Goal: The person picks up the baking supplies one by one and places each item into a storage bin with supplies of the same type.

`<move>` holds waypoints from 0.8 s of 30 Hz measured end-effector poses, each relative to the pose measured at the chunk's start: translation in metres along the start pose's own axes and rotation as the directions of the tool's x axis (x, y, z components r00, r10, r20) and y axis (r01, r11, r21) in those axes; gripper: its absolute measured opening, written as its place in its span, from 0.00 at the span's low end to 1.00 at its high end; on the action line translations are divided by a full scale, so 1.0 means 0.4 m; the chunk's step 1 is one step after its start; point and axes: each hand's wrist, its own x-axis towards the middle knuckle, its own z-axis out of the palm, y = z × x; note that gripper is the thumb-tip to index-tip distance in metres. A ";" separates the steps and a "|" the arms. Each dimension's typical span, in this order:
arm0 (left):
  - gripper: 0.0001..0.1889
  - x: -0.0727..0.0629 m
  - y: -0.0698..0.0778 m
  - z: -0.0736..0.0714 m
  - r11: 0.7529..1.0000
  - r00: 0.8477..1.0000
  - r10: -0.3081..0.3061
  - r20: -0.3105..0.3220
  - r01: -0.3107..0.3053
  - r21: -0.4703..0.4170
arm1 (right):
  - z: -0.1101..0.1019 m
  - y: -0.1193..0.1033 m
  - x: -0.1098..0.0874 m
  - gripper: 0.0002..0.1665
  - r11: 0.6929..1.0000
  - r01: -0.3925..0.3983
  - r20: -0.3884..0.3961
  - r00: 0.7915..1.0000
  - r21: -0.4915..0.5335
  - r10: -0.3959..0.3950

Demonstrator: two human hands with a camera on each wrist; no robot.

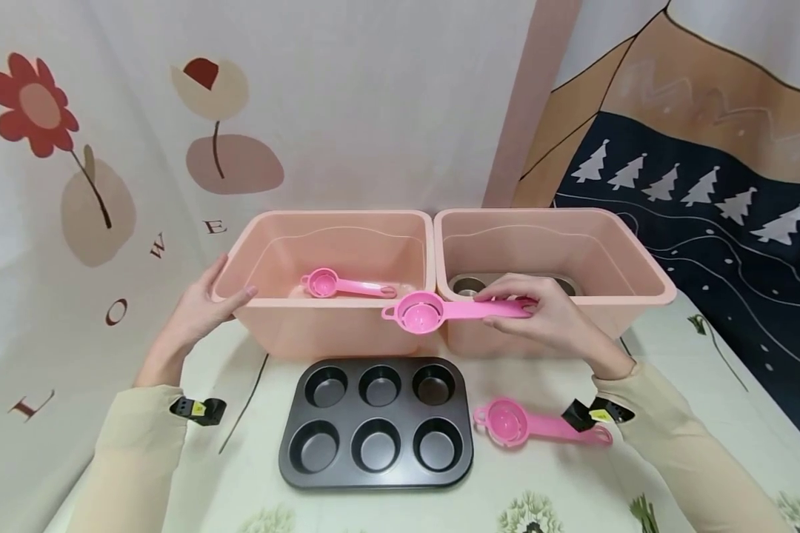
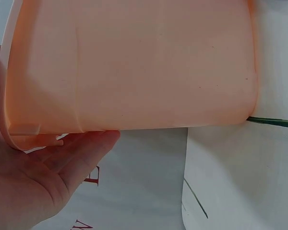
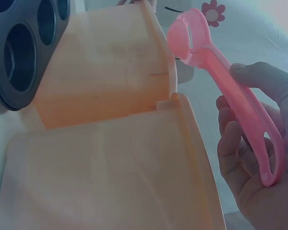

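A pink egg separator [image 1: 421, 314] with a slotted round cup is pinched by its handle in my right hand [image 1: 540, 307], over the adjoining front rims of two peach bins. The right wrist view shows the thumb [image 3: 264, 79] on top of the handle and curled fingers below. My left hand [image 1: 203, 303] grips the front left corner of the left bin [image 1: 333, 326], thumb over the rim, fingers [image 2: 89, 153] along its outer side. A second pink egg separator [image 1: 356, 287] lies in that bin. In the right bin [image 1: 613, 314] sits a metal muffin tin [image 1: 468, 286], partly hidden by the rim and hand.
A dark six-cup muffin tin [image 1: 376, 474] stands on the table before the bins. To its right lies another pink egg separator [image 1: 507, 422], beneath the right wrist camera. Behind the bins hangs a printed curtain [image 1: 373, 111].
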 end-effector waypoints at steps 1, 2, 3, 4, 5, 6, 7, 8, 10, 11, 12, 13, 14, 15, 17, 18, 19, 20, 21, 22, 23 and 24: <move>0.47 -0.001 0.000 0.002 1.000 1.000 0.002 0.000 -0.002 -0.004 | 0.000 0.001 0.002 0.20 1.000 0.001 -0.004 1.000 0.002 -0.001; 0.47 -0.001 0.000 0.004 1.000 1.000 0.003 0.000 -0.003 -0.009 | -0.001 0.002 0.003 0.19 1.000 -0.001 -0.008 1.000 0.004 0.001; 0.47 -0.003 0.001 0.005 1.000 1.000 0.004 0.001 -0.004 -0.012 | -0.001 0.004 0.005 0.19 1.000 -0.006 -0.009 1.000 0.007 0.006; 0.47 -0.004 0.002 0.006 1.000 1.000 0.005 0.002 -0.005 -0.015 | -0.001 0.005 0.008 0.19 1.000 -0.011 -0.008 1.000 0.010 0.012; 0.47 -0.005 0.002 0.006 1.000 1.000 0.007 0.001 -0.007 -0.011 | -0.001 0.005 0.011 0.19 1.000 -0.020 -0.007 1.000 0.011 0.020; 0.47 -0.005 0.002 0.006 1.000 1.000 0.005 0.000 -0.005 -0.010 | 0.000 0.006 0.014 0.19 1.000 -0.028 -0.005 1.000 0.011 0.028; 0.47 -0.005 0.001 0.005 1.000 1.000 0.005 0.000 -0.005 -0.011 | 0.000 0.006 0.017 0.19 0.999 -0.038 -0.004 0.999 0.012 0.038; 0.47 -0.004 0.001 0.005 1.000 1.000 0.002 0.001 -0.002 -0.011 | 0.001 0.006 0.021 0.19 0.999 -0.047 -0.003 0.999 0.010 0.047; 0.47 -0.003 -0.001 0.003 1.000 1.000 0.001 0.001 -0.001 -0.009 | 0.003 0.005 0.028 0.19 0.998 -0.066 -0.003 0.998 0.010 0.066; 0.47 -0.002 -0.003 0.003 1.000 1.000 0.001 0.002 -0.001 -0.010 | 0.004 0.003 0.032 0.19 0.997 -0.073 -0.003 0.997 0.011 0.073; 0.47 -0.002 -0.004 0.003 1.000 1.000 -0.002 0.003 0.002 -0.010 | 0.006 0.003 0.036 0.19 0.997 -0.075 -0.005 0.997 0.015 0.075; 0.46 -0.002 -0.004 0.003 1.000 1.000 -0.002 0.003 0.003 -0.010 | 0.007 0.001 0.041 0.19 0.997 -0.078 -0.005 0.997 0.019 0.078; 0.46 -0.002 -0.004 0.003 1.000 1.000 -0.004 0.003 0.004 -0.008 | 0.009 0.000 0.047 0.19 0.996 -0.082 -0.004 0.997 0.023 0.082; 0.46 -0.003 -0.004 0.003 1.000 1.000 -0.004 0.003 0.004 -0.006 | 0.011 -0.002 0.053 0.18 0.996 -0.085 -0.001 0.996 0.024 0.085; 0.46 -0.003 -0.004 0.002 1.000 1.000 -0.007 0.004 0.007 -0.005 | 0.015 -0.005 0.064 0.18 0.996 -0.090 0.006 0.996 0.028 0.090; 0.46 -0.004 -0.004 0.002 1.000 1.000 -0.009 0.004 0.009 -0.005 | 0.017 -0.007 0.069 0.18 0.995 -0.093 0.010 0.996 0.027 0.092; 0.46 -0.004 -0.003 0.002 1.000 1.000 -0.009 0.003 0.009 -0.009 | 0.018 -0.009 0.074 0.18 0.995 -0.094 0.013 0.995 0.028 0.094; 0.46 -0.004 -0.002 0.002 1.000 1.000 -0.009 0.003 0.009 -0.013 | 0.019 -0.010 0.079 0.18 0.995 -0.095 0.013 0.995 0.029 0.095; 0.46 -0.004 -0.001 0.002 1.000 1.000 -0.011 0.003 0.011 -0.016 | 0.020 -0.010 0.084 0.18 0.995 -0.094 0.012 0.996 0.031 0.093; 0.46 -0.003 0.000 0.002 1.000 1.000 -0.012 0.002 0.012 -0.021 | 0.020 -0.010 0.088 0.18 0.995 -0.094 0.011 0.996 0.034 0.093; 0.46 -0.002 0.001 0.002 1.000 1.000 -0.014 0.002 0.015 -0.024 | 0.020 -0.010 0.091 0.18 0.995 -0.091 0.010 0.996 0.038 0.091; 0.47 -0.001 0.002 0.001 0.999 1.000 -0.016 0.003 0.016 -0.027 | 0.020 -0.010 0.094 0.18 0.995 -0.089 0.010 0.996 0.042 0.089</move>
